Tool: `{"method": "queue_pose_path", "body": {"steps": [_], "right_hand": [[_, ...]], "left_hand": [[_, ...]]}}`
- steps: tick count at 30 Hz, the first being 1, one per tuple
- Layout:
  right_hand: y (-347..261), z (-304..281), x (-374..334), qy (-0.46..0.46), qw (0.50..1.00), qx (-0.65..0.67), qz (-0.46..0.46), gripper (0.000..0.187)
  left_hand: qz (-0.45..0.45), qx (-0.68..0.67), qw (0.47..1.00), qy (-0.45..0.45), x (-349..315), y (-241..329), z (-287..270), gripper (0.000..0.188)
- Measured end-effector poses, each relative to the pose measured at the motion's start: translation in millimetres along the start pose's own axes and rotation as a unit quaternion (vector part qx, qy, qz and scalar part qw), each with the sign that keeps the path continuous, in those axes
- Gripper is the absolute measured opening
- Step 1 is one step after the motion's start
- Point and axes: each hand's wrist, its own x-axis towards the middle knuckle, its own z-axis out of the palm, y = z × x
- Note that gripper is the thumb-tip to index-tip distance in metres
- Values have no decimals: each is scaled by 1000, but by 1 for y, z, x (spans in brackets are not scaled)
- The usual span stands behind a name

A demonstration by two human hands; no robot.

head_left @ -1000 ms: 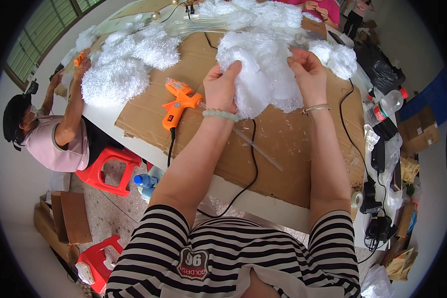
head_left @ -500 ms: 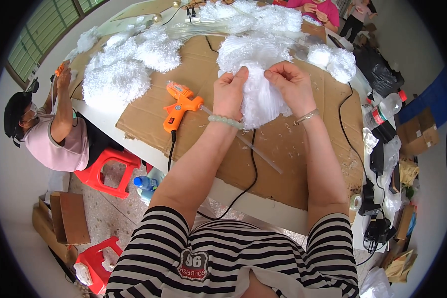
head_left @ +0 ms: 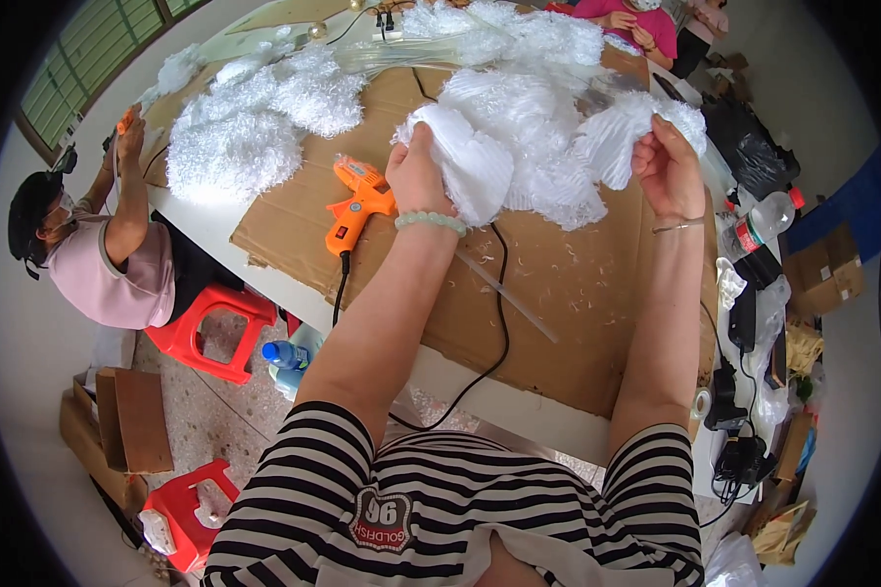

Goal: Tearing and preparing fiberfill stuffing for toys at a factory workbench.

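Note:
My left hand is closed on a white pleated fabric piece with a fuzzy fringe, its thumb on top. Off to the right, my right hand pinches the edge of another pleated, fringed piece. Between the hands lies more white fringed fabric, spread over the cardboard. Just left of my left hand rests an orange glue gun, partly hidden by that hand. A clear glue stick lies below it.
White fluffy heaps cover the table's far left. A co-worker sits at left beside a red stool; a person in pink is at the far side. A plastic bottle and black cables line the right edge.
My hands have moved apart, the left a little left and the right outward to the right. The pleated fabric between them is now spread wider, with a separate piece in each hand.

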Motion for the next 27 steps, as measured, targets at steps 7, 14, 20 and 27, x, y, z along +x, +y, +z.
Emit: {"method": "queue_pose_path", "body": {"steps": [7, 14, 20, 27], "right_hand": [[49, 21, -7, 141, 548, -791, -232, 22], [82, 73, -30, -122, 767, -584, -237, 16], [87, 64, -25, -60, 899, -425, -90, 10], [63, 66, -28, -66, 650, -710, -261, 15]], "left_hand": [[-9, 45, 991, -124, -3, -8, 2, 17], [4, 123, 973, -193, -26, -16, 10, 19], [-34, 111, 967, -228, -26, -12, 8, 18], [-48, 63, 988, -129, -13, -14, 6, 15]]}}
